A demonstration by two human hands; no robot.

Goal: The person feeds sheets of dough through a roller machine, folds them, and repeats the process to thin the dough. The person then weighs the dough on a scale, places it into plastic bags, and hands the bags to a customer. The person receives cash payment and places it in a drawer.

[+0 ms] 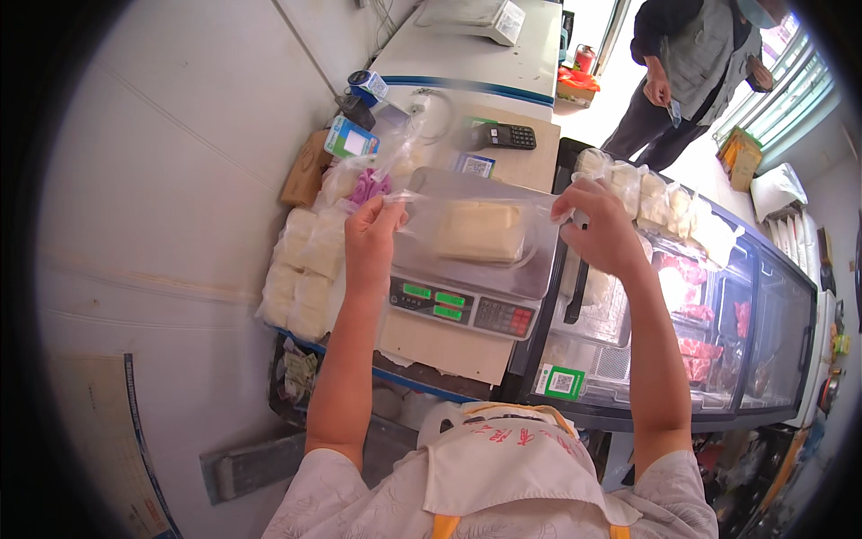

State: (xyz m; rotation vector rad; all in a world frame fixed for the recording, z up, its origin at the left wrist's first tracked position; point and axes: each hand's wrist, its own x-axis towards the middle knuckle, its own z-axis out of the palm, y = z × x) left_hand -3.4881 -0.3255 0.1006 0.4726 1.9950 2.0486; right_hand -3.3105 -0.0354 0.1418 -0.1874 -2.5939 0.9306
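Observation:
Stretched between my two hands is a clear plastic bag (421, 219), its corners pinched by my left hand (372, 229) and my right hand (599, 226). A pale yellow block (479, 231), perhaps tofu, shows through the film over the scale's metal pan. I cannot tell whether the block rests on the pan or hangs in the bag. Beneath it is a digital weighing scale (465, 306) with lit green displays and a keypad. My right fingers are near the corner of the glass-topped display case.
Bagged pale blocks (303, 269) are stacked left of the scale; more bagged blocks (653, 195) line the display case (774, 303), which holds red meat. A card terminal (512, 136) lies behind the scale. A person (700, 74) stands beyond the case, holding a small item.

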